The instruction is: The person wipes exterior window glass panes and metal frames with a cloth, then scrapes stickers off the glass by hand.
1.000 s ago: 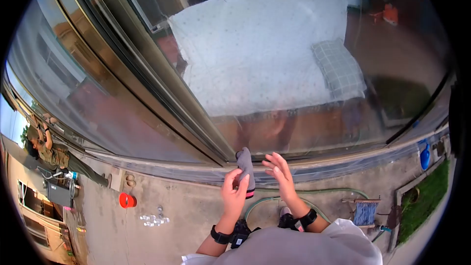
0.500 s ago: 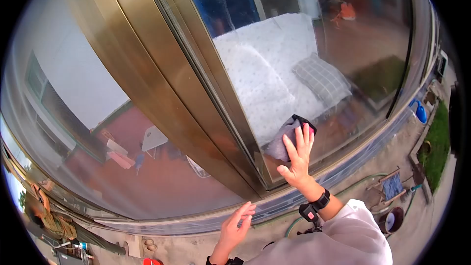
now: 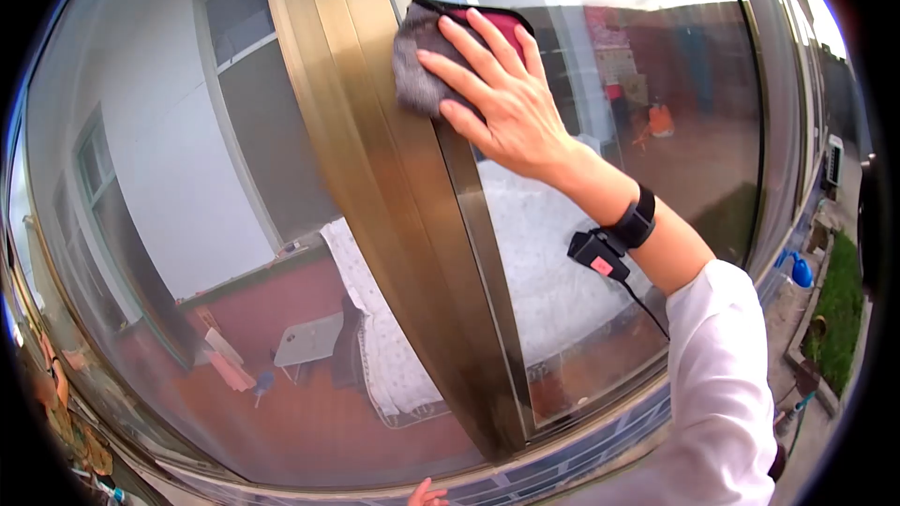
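Observation:
My right hand [image 3: 506, 98] presses a grey cleaning cloth [image 3: 422, 66] with a dark edge and a pink-red part against the window, its fingers spread over the cloth. The cloth overlaps the upper part of the bronze metal window frame [image 3: 375, 159] and the glass pane [image 3: 675, 131] to its right. Only some fingers of my left hand [image 3: 429, 495] show at the bottom edge, low by the sill; they look apart, with nothing seen in them. On my right wrist is a black strap [image 3: 635, 217] with a small device.
Behind the glass are a bed with a white cover [image 3: 553, 253] and a grey folding table [image 3: 307, 342]. Outside, a blue watering can [image 3: 799, 269] stands by a grass strip [image 3: 832, 319]. A person [image 3: 66, 403] is at the far left.
My right hand has moved the cloth from low on the pane up and left to the frame. My left hand has dropped nearly out of view, and the view has tilted upward.

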Motion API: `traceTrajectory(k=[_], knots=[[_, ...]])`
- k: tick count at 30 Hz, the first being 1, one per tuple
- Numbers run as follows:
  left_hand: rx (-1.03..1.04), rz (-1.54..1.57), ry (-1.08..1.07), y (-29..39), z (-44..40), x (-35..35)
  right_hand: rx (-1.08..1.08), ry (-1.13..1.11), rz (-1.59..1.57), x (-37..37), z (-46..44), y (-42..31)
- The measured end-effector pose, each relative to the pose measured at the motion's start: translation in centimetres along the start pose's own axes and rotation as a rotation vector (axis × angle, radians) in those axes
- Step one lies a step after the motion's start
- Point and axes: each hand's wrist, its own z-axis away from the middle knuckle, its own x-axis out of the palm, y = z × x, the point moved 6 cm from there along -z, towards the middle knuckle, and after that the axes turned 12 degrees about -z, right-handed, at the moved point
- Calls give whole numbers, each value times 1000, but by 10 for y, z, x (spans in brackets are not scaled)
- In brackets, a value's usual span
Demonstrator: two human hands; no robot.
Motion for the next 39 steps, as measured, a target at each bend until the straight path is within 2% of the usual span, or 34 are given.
traceTrajectory(k=[2,3,4,6,8,10,12,16,18,20,23,26,28,29,30,32,34,36,39], knots=[[64,40,-3,29,-7,10,-105,132,127,4,-86,42],[40,46,-24,38,-9,16,-250,372,168,-2,-118,55],[15,50,-45,42,-12,21,-278,127,317,8,-148,76],[18,13,-104,31,-24,38,-167,36,322,16,-180,86],[103,-16,-108,54,-24,60,-188,56,342,22,-165,77],[100,1,-88,64,-29,75,-103,235,105,24,-123,66],[205,-65,-194,75,-29,92,-104,110,71,9,-58,27],[67,-76,-293,83,-27,119,28,-280,-224,-9,94,-35],[114,-89,-316,90,-23,133,46,-412,-285,-15,184,-71],[247,-230,-453,107,-19,147,63,-514,-361,-21,275,-105],[254,-262,-505,130,-17,160,64,-771,-463,-37,384,-142],[231,-309,-535,137,-6,167,-40,-978,-557,-60,442,-139],[195,-321,-541,120,5,171,-78,-998,-604,-71,439,-105],[145,-298,-522,90,17,172,-97,-955,-581,-80,413,-78],[91,-274,-504,73,25,172,-105,-797,-509,-85,385,-46],[68,-270,-516,78,33,176,-60,-540,-315,-100,301,30],[28,-258,-527,93,42,181,98,-327,-88,-114,221,110],[109,-160,-501,130,32,188,99,-121,93,-127,156,178],[159,-179,-526,158,21,203,288,51,152,-143,118,226]])
